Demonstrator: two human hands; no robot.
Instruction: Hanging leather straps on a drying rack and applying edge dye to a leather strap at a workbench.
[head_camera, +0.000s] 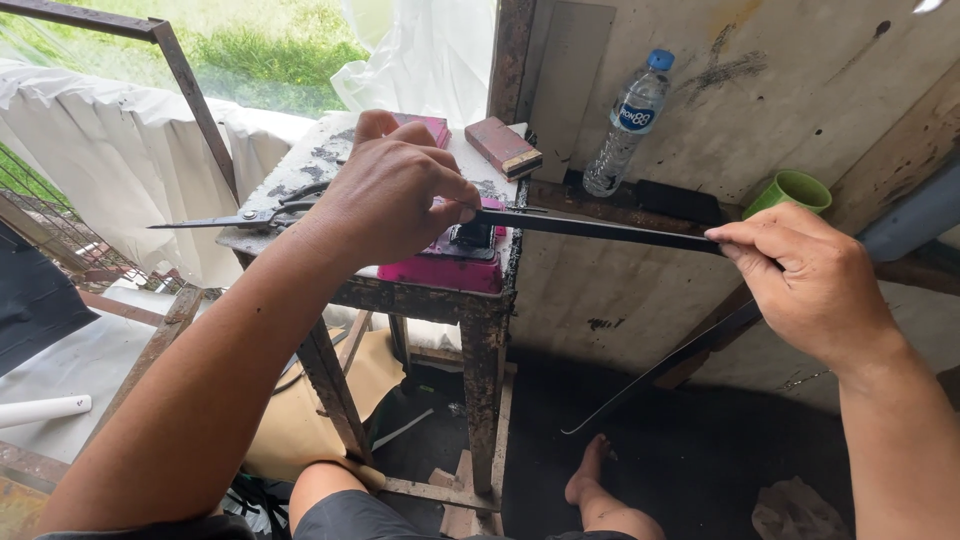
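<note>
My left hand (390, 195) pinches one end of a long thin black strip (600, 228) over a pink block (440, 268) that lies on a small worn metal stand (420, 295). At the strip's other end, to the right, my right hand (810, 280) grips it between thumb and fingers. The strip runs nearly level between both hands. A second dark strip (660, 370) hangs slanting down below my right hand toward the floor.
Large scissors (235, 217) lie on the stand's left side, with a reddish-brown block (503, 147) at its back. A plastic water bottle (625, 125) and a green cup (790, 192) sit on a ledge by the wall. My bare foot (590, 475) rests below.
</note>
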